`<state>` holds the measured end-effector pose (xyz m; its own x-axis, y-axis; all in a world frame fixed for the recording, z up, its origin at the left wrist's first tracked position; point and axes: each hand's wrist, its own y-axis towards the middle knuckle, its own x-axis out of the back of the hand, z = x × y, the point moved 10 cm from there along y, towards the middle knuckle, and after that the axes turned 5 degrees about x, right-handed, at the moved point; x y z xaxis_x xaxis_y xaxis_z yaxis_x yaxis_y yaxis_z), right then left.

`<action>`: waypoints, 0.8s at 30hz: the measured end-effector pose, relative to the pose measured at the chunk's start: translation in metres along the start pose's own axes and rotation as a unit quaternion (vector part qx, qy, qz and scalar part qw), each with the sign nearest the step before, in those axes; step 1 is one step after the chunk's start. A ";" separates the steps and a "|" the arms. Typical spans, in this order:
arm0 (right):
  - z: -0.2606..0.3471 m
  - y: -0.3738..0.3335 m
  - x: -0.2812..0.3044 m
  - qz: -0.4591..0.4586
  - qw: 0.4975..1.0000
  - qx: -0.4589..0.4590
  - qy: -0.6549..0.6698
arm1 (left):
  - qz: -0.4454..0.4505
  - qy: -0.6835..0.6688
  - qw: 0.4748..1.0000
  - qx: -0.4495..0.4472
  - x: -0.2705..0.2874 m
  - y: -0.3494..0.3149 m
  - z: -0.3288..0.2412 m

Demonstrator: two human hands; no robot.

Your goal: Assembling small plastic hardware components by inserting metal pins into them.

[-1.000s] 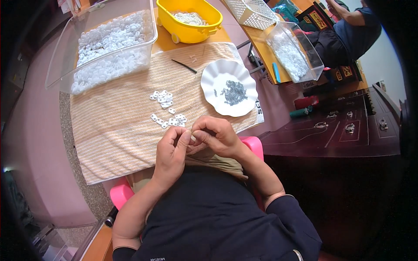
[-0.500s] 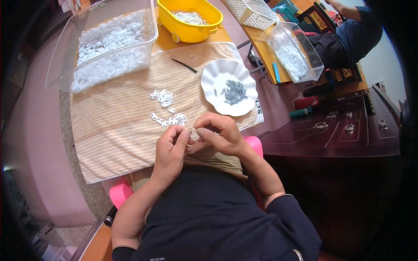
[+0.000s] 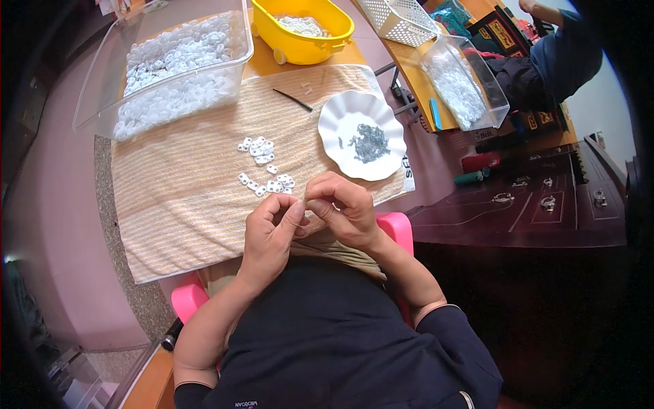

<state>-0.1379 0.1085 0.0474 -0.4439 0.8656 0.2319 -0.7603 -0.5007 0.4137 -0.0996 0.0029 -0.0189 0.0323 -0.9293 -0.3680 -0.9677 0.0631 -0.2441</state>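
My left hand (image 3: 271, 228) and my right hand (image 3: 342, 210) meet over the near edge of the striped towel (image 3: 184, 204). Thumb and forefinger are pinched together on each, the fingertips close to touching. Whatever they pinch is too small and too hidden to make out. Just beyond the fingers lie small white two-holed plastic pieces (image 3: 280, 184) in a loose group, with a second little heap (image 3: 261, 147) farther off. To the right of these, a white scalloped plate (image 3: 337, 112) holds a pile of small dark grey metal-looking bits (image 3: 371, 143).
A clear bin (image 3: 247, 51) full of white plastic pieces stands far left, beside a yellow wheeled tub (image 3: 300, 51). A thin black stick (image 3: 293, 99) lies on the towel. On another table are a white basket (image 3: 398, 27) and a clear box (image 3: 501, 109); a person (image 3: 569, 54) is beyond.
My right hand's fingertips have drawn slightly nearer to the left hand's. Both hands keep their pinch. The whole view has shifted a little; the pieces and plate lie as before.
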 end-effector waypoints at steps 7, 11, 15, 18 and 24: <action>0.005 0.000 0.001 -0.019 0.998 0.033 -0.049 | 0.018 -0.028 0.999 0.012 -0.003 0.000 -0.001; 0.012 0.002 0.004 -0.029 0.992 0.069 -0.100 | 0.026 -0.042 0.999 0.019 -0.004 0.000 0.003; -0.002 0.006 0.028 -0.044 0.983 0.037 -0.172 | 0.015 -0.060 0.998 0.031 -0.002 0.001 0.006; -0.011 0.012 0.058 -0.087 0.970 0.002 -0.226 | 0.017 -0.058 0.998 0.029 -0.002 0.001 0.006; -0.021 0.031 0.083 -0.057 0.926 0.026 -0.371 | 0.007 -0.077 0.997 0.015 0.000 0.001 0.004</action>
<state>-0.2083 0.1651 0.0611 0.1012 0.6885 0.7181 -0.7499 -0.4215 0.5099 -0.0997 0.0049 -0.0227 0.0593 -0.8614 -0.5044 -0.9605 0.0884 -0.2639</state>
